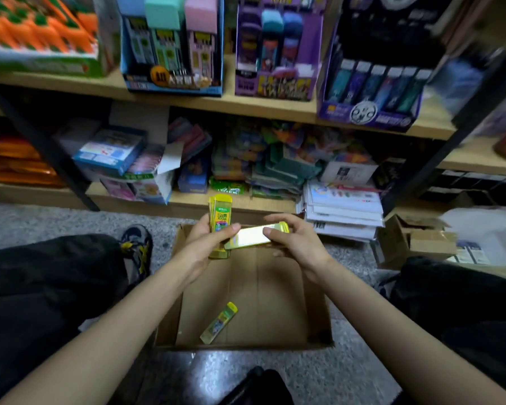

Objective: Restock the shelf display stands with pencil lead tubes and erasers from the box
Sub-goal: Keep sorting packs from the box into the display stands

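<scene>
My left hand (206, 241) grips a small upright stack of yellow pencil lead tubes (220, 217) above the far end of an open cardboard box (316, 325) on the floor. My right hand (297, 244) pinches another yellow lead tube (250, 236), held sideways with its glossy face up and its left end touching my left thumb. One more yellow lead tube (219, 323) lies alone on the box's bottom near the front wall. Display stands of pencil lead packs (173, 45) stand on the upper shelf.
The wooden shelf (275, 108) carries purple display stands (278, 51), (377, 83) and a carrot-print box (38, 39). The lower shelf is crowded with stationery packs. Stacked paper packs (342, 209) and small cartons (415, 241) lie to the right. My knees flank the box.
</scene>
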{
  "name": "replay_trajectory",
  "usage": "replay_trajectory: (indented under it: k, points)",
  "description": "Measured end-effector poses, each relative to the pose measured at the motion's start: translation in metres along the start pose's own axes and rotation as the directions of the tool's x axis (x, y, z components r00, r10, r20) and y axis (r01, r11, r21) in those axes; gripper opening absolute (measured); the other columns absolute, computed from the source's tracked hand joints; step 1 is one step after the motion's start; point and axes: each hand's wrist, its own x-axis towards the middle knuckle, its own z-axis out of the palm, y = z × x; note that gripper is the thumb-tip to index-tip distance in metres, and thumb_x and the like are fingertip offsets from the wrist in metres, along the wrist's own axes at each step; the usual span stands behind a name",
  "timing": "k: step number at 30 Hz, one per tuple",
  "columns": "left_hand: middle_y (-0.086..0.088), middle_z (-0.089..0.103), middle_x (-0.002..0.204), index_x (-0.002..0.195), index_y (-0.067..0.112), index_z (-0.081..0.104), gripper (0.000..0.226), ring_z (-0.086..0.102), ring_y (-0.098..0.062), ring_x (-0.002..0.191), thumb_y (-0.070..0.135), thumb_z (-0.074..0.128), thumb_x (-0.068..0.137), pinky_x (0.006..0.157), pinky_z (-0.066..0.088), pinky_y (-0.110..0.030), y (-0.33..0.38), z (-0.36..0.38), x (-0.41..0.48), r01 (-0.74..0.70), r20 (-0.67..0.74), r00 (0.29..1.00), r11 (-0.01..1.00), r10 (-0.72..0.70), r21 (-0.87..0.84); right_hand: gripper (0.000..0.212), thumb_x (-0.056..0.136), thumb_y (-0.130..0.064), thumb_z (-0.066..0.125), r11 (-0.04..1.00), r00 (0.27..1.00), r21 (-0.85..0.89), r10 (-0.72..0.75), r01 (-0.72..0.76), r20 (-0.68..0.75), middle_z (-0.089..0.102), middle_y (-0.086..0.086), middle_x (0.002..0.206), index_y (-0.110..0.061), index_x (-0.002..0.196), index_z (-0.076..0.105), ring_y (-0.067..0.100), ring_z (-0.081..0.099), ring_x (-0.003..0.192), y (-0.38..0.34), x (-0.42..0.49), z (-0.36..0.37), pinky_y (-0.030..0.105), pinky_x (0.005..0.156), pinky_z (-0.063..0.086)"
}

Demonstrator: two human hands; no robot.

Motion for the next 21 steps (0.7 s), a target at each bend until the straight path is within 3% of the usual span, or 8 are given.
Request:
replay_trajectory:
  k: [3, 5, 7, 9, 12, 18, 21]
  points:
    - [-0.002, 0.067, 0.08, 0.1, 0.013, 0.056, 0.022, 0.066, -0.009, 0.065, 0.008, 0.067, 0.082, 0.05, 0.051, -0.02, 0.019, 0.006, -0.003, -0.048, 0.073, 0.996, 0.998, 0.046, 0.034, 0.027, 0.084, -0.002, 0.066, 0.994, 0.994, 0.08, -0.068, 0.075, -0.088, 0.063, 0.005, 0.074, -0.008, 0.107, 0.055, 0.003, 0.058, 0.046, -0.022, 0.002, 0.0, 0.016, 0.042, 0.047]
    - [-0.006, 0.07, 0.093, 0.106, 0.014, 0.057, 0.028, 0.068, -0.016, 0.081, 0.01, 0.068, 0.081, 0.07, 0.055, -0.03, 0.029, 0.012, -0.003, -0.075, 0.129, 0.989, 0.995, 0.067, 0.062, 0.025, 0.084, -0.003, 0.066, 0.986, 0.981, 0.101, -0.118, 0.135, -0.154, 0.063, 0.004, 0.073, -0.008, 0.102, 0.051, 0.002, 0.058, 0.046, -0.035, 0.006, 0.0, 0.016, 0.042, 0.047]
    - [-0.005, 0.071, 0.099, 0.107, 0.017, 0.057, 0.031, 0.066, -0.022, 0.092, 0.013, 0.07, 0.079, 0.085, 0.049, -0.04, 0.037, 0.018, -0.004, -0.1, 0.173, 0.982, 0.99, 0.081, 0.099, 0.021, 0.084, -0.005, 0.066, 0.979, 0.968, 0.087, -0.164, 0.182, -0.189, 0.064, 0.003, 0.075, -0.01, 0.097, 0.05, 0.0, 0.06, 0.049, -0.049, 0.01, 0.0, 0.015, 0.044, 0.047]
    - [0.001, 0.073, 0.094, 0.106, 0.018, 0.058, 0.035, 0.067, -0.016, 0.087, 0.017, 0.072, 0.075, 0.081, 0.051, -0.036, 0.044, 0.024, -0.003, -0.123, 0.235, 0.967, 0.988, 0.098, 0.095, 0.018, 0.085, -0.005, 0.066, 0.974, 0.961, 0.062, -0.202, 0.217, -0.188, 0.066, 0.002, 0.074, -0.012, 0.094, 0.052, 0.001, 0.062, 0.052, -0.062, 0.012, -0.001, 0.016, 0.045, 0.048]
    - [0.007, 0.073, 0.085, 0.103, 0.018, 0.056, 0.031, 0.067, -0.005, 0.076, 0.011, 0.07, 0.077, 0.066, 0.052, -0.019, 0.055, 0.034, -0.003, -0.188, 0.311, 0.94, 0.973, 0.139, 0.135, 0.015, 0.086, -0.005, 0.065, 0.967, 0.958, -0.033, -0.255, 0.253, -0.129, 0.064, 0.003, 0.072, -0.01, 0.097, 0.057, 0.002, 0.06, 0.051, -0.082, 0.012, -0.004, 0.017, 0.047, 0.048]
    - [0.002, 0.069, 0.096, 0.108, 0.021, 0.052, 0.03, 0.065, -0.014, 0.089, 0.011, 0.066, 0.083, 0.079, 0.05, -0.028, 0.094, 0.043, 0.009, -0.276, 0.318, 0.927, 0.935, 0.197, 0.224, 0.022, 0.092, -0.012, 0.057, 0.911, 0.94, -0.253, -0.341, 0.327, -0.013, 0.061, 0.006, 0.082, -0.014, 0.114, 0.061, 0.009, 0.059, 0.068, -0.133, 0.014, -0.02, 0.018, 0.056, 0.047]
    - [0.001, 0.068, 0.096, 0.11, 0.019, 0.052, 0.022, 0.066, -0.007, 0.081, 0.013, 0.058, 0.089, 0.066, 0.052, -0.021, 0.116, 0.051, 0.017, -0.324, 0.33, 0.91, 0.928, 0.252, 0.185, 0.024, 0.091, -0.005, 0.057, 0.901, 0.93, -0.257, -0.367, 0.35, -0.019, 0.061, 0.009, 0.079, -0.006, 0.115, 0.06, 0.009, 0.058, 0.062, -0.163, 0.023, -0.026, 0.017, 0.053, 0.048]
